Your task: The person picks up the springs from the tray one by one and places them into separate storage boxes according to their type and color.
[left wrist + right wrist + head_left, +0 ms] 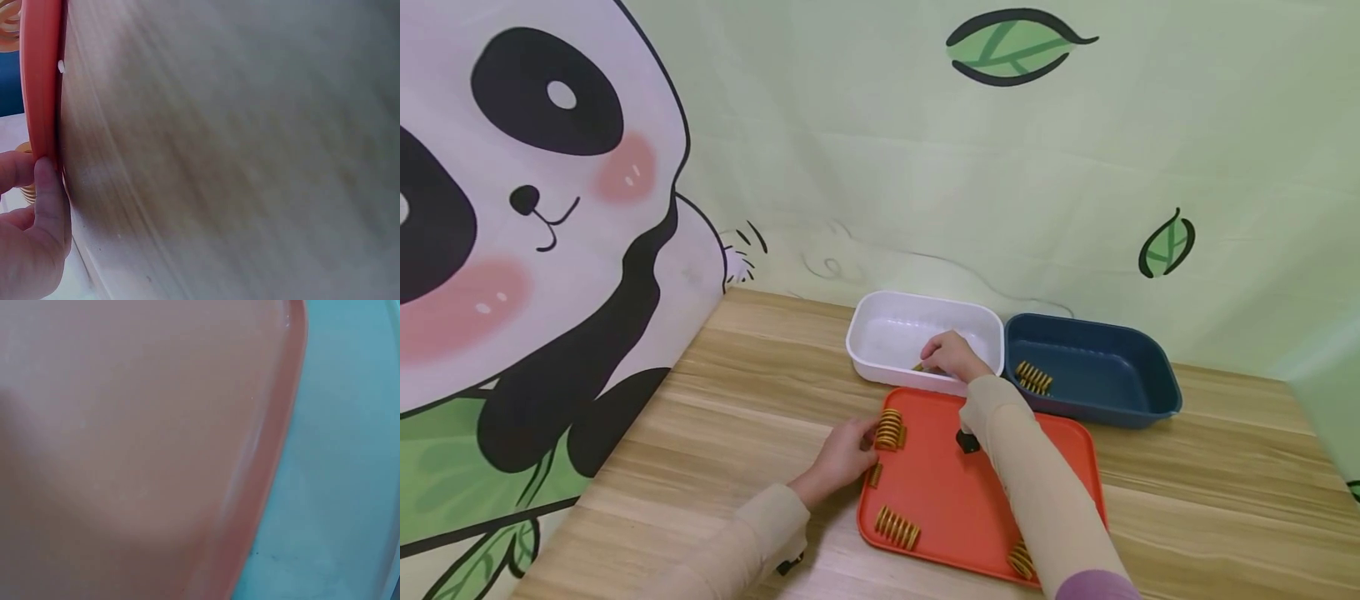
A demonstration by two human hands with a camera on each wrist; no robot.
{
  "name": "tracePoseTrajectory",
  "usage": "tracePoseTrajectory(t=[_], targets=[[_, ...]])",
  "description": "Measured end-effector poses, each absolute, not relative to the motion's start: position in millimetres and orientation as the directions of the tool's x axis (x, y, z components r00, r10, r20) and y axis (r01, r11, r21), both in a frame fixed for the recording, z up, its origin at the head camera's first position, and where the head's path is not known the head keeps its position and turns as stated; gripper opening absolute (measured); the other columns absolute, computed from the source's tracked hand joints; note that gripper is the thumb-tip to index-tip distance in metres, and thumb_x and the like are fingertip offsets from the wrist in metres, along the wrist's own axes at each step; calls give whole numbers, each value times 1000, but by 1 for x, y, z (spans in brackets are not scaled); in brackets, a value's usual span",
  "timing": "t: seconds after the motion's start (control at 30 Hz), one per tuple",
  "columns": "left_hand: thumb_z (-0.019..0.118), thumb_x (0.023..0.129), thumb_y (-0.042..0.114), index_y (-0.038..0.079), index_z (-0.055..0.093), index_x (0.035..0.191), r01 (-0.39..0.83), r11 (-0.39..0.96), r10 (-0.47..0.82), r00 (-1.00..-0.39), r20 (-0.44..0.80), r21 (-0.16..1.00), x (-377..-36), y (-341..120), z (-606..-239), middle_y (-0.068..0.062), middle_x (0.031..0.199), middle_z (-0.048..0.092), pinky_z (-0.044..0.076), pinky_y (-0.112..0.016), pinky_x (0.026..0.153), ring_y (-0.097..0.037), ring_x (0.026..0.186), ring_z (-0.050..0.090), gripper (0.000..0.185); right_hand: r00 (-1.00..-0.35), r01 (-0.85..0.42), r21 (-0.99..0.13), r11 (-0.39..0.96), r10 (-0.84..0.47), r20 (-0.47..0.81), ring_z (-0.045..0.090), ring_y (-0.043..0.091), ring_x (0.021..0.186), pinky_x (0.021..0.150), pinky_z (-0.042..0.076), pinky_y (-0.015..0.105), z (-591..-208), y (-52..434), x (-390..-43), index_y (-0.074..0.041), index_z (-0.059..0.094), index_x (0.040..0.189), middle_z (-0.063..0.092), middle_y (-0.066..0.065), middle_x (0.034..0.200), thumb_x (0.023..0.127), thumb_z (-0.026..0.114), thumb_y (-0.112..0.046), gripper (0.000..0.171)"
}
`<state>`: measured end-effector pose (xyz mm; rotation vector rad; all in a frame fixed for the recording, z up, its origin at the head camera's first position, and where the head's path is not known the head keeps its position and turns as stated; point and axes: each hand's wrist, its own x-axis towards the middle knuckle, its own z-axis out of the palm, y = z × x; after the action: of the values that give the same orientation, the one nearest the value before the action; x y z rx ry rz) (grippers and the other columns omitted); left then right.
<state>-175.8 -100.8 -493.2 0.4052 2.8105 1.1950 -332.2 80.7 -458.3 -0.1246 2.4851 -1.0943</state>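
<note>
My left hand (842,454) gripped the flat orange plastic tray (940,500) by its near-left rim, steadying it. My right hand (951,356) reached into the white rectangular plastic bin (880,333), fingers pinching a small yellow coil spring (918,367), low inside for placement.

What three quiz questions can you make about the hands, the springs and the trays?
1. True or false: the right hand reaches into the white bin.
2. Which container holds one gold spring and no hand? A) navy bin B) white bin C) orange tray
3. Fill in: the left hand touches the ____ edge of the orange tray.

Key: 1 true; 2 A; 3 left.
</note>
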Motion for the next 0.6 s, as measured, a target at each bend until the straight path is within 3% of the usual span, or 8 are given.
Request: tracePoseTrajectory(t=[0.23, 0.6], targets=[[60, 68, -3, -2, 55, 116, 213, 668, 254, -966, 50, 713, -174, -100, -492, -8, 82, 59, 46, -23, 63, -16, 74, 55, 48, -911, 84, -727, 682, -243, -333, 52, 21, 83, 79, 46, 29, -461, 81, -333, -5, 64, 98, 61, 9, 93, 80, 61, -9, 19], [60, 69, -3, -3, 54, 117, 195, 670, 248, -968, 32, 717, -174, -99, -491, -8, 82, 58, 46, -23, 63, -16, 75, 55, 48, -912, 58, -739, 671, -266, -313, 52, 19, 78, 72, 45, 24, -459, 81, -331, -1, 62, 99, 60, 10, 90, 79, 59, -4, 20]])
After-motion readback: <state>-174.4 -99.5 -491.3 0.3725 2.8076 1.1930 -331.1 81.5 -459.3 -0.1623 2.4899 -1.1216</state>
